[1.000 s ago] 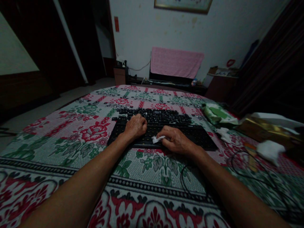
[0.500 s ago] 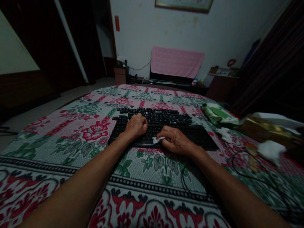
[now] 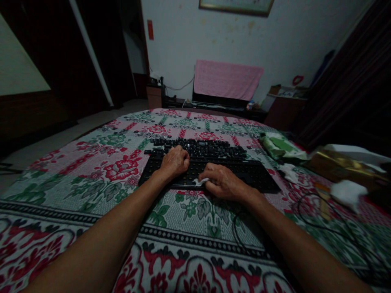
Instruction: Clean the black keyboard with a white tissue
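Observation:
A black keyboard (image 3: 259,176) with its keycaps off lies across the patterned cloth in front of me. Just behind it, many loose black keycaps (image 3: 210,147) are spread in a band. My left hand (image 3: 175,162) rests on the keyboard's left part with its fingers curled in; what they hold, if anything, is hidden. My right hand (image 3: 221,181) pinches a white wipe (image 3: 200,182) and presses it on the keyboard's near edge, right of my left hand.
To the right lie a green and white wipes pack (image 3: 282,147), a gold tissue box (image 3: 342,165), crumpled white tissue (image 3: 349,194), a flat wooden piece (image 3: 324,205) and a black cable (image 3: 336,232). A pink towel (image 3: 227,79) hangs at the back.
My right hand has shifted slightly left with the wipe along the keyboard's near edge. My left hand stays in place.

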Available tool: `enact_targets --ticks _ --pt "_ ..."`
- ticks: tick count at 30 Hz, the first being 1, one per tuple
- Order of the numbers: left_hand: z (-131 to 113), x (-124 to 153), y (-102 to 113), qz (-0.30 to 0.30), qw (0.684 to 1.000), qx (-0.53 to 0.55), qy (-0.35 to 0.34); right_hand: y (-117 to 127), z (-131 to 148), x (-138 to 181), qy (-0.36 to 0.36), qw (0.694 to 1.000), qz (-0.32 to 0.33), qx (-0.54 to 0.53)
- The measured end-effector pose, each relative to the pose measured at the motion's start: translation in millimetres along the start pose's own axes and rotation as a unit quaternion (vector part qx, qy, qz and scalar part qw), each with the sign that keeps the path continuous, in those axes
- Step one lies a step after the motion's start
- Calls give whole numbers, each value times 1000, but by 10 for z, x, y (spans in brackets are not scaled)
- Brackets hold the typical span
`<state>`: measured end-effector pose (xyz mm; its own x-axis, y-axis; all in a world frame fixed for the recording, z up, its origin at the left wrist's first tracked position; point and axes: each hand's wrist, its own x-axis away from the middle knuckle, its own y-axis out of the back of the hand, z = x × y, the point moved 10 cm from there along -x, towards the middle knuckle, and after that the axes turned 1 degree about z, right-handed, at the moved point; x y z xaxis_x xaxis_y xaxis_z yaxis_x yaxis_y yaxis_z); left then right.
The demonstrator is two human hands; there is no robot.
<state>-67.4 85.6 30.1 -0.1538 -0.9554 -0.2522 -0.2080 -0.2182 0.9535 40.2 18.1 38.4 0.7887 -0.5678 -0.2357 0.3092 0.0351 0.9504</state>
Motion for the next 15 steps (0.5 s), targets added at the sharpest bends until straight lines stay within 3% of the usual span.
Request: enact_targets --ticks 15 --pt "9 -6 -15 -4 1000 -5 -5 7 30 -10 -8 1000 21 -21"
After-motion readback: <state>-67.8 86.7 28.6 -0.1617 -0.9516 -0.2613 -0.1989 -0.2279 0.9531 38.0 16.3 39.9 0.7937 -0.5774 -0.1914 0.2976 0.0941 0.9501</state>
